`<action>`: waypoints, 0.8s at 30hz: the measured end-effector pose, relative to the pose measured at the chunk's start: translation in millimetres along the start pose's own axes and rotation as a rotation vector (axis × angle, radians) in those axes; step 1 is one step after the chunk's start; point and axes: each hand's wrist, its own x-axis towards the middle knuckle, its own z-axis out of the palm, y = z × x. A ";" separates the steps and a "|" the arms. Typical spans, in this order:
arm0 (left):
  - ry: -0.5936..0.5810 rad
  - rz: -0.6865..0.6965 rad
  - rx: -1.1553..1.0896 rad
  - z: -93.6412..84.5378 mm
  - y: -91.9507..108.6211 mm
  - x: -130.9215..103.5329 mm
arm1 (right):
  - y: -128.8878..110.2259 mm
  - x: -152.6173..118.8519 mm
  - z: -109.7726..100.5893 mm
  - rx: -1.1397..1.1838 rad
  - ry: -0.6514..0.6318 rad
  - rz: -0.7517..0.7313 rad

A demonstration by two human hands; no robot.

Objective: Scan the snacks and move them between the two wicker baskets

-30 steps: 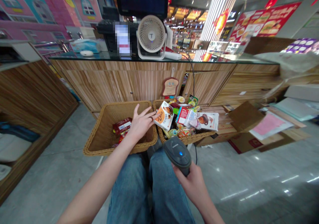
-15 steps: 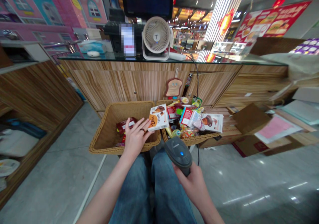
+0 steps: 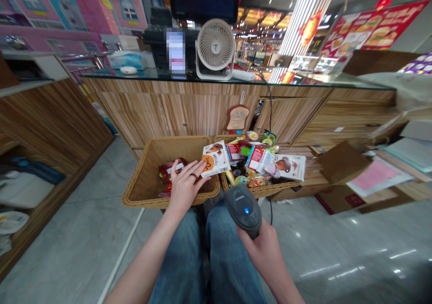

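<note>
My left hand (image 3: pixel 186 181) holds a white and orange Dove box (image 3: pixel 216 158) by its left edge, with the fingers on its front and the thumb below. The box is tilted above the place where two wicker baskets meet. Under the hand, the left basket (image 3: pixel 135 178) has a few dark red packets (image 3: pixel 167 170) inside. My right hand (image 3: pixel 259 241) is wrapped round a dark grey handheld scanner (image 3: pixel 243 209) with a blue light, in front of the right basket (image 3: pixel 280 189). That basket is heaped with snacks, another white box (image 3: pixel 290 167) on top.
Behind the baskets stands a wooden counter (image 3: pixel 145 110) with a white fan (image 3: pixel 215 47), a monitor (image 3: pixel 204 2) and a lit phone (image 3: pixel 176 52). A black cable hangs down its front. Open cardboard boxes (image 3: pixel 340 160) and papers lie at the right.
The view has shifted slightly, moving the scene a little to the right. Both hands keep their holds on the box and the scanner.
</note>
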 end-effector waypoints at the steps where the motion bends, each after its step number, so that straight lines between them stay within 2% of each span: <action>1: -0.003 -0.001 -0.004 -0.2 0.0 -0.1 | -0.6 0.4 -0.4 -0.004 0.004 -0.010; 11: 0.048 -0.017 0.006 -4.4 1.7 2.5 | -2.3 -0.3 -2.4 -0.040 0.039 -0.049; 16: 0.081 -0.112 0.098 -23.1 -18.0 1.0 | 5.0 -4.3 -4.3 -0.041 0.041 -0.017; 21: 0.002 -0.222 0.282 -43.8 -45.4 -5.4 | 8.2 -5.9 -3.5 -0.031 0.050 0.009; 24: -0.086 -0.284 0.314 -43.8 -46.7 -6.1 | 7.3 -5.5 -2.9 -0.015 0.046 0.006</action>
